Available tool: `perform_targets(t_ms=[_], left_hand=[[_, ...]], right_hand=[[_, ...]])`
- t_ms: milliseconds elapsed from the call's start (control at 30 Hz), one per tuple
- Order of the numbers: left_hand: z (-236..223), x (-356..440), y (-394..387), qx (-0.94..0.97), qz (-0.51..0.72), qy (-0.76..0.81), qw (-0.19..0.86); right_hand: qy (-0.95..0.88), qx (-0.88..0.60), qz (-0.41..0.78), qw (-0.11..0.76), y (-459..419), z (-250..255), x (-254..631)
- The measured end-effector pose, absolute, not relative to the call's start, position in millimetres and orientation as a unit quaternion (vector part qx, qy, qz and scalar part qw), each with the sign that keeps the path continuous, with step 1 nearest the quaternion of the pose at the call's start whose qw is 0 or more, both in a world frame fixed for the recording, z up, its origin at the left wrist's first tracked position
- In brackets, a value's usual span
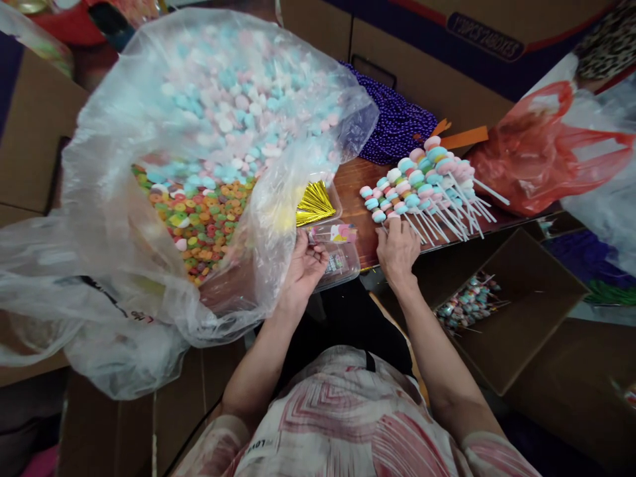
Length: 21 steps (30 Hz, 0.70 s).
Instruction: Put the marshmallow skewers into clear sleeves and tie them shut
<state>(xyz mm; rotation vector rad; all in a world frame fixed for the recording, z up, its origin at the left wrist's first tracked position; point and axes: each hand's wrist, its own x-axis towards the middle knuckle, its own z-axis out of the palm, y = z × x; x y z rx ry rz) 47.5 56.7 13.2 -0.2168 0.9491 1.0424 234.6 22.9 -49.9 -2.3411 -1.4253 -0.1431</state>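
Note:
My left hand is closed, its thumb and fingers pinching a small clear plastic bag with a pink and yellow print. Under that bag sits a clear plastic tub. At the near edge of a pile of candy skewers, my right hand has its fingers curled on the closest skewer, partly hiding it. The skewers carry pastel pink, blue and white sweets on white sticks, which point toward me and to the right. Gold twist ties fill another clear tub just beyond my left hand.
A large clear bag holds pastel sweets and ring-shaped gummies on the left. Purple bead strings and a red plastic bag lie behind the table. Below right, a cardboard box contains wrapped skewers.

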Motion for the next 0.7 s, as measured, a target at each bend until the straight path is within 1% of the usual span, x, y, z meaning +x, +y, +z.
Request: perform_targets(t_ms=[67,100,133,267,333,433,533,700], left_hand=[[15.9,47.9,55.2,-0.099,0.476,0.423,0.765],[17.7,47.9,54.4,-0.103,0.473,0.419,0.768],[19.5,47.7,53.8,-0.111,0.469,0.419,0.770],[23.5,45.8,54.4,-0.156,0.464,0.421,0.763],[22.2,44.7,56.5,-0.172,0.474,0.421,0.754],[17.7,44.1,59.1,-0.178,0.485,0.427,0.742],[13.6,44.6,58.9,-0.163,0.496,0.433,0.735],[11.9,44.5,55.5,-0.111,0.493,0.436,0.745]], right_hand=[[-0.507,-0.834,-0.042,0.216,23.7,-49.1,234.8],[-0.504,-0.829,-0.033,0.241,23.5,-47.8,235.7],[-0.500,-0.820,-0.020,0.280,22.3,-45.9,236.9],[-0.456,-0.739,0.076,0.489,2.7,-31.2,241.6],[-0.434,-0.708,0.131,0.541,-15.4,-20.3,241.1],[-0.438,-0.687,0.164,0.556,-43.3,-3.4,236.5],[-0.487,-0.668,0.142,0.545,-61.1,9.8,232.4],[-0.583,-0.672,0.044,0.455,-69.8,20.9,239.6]])
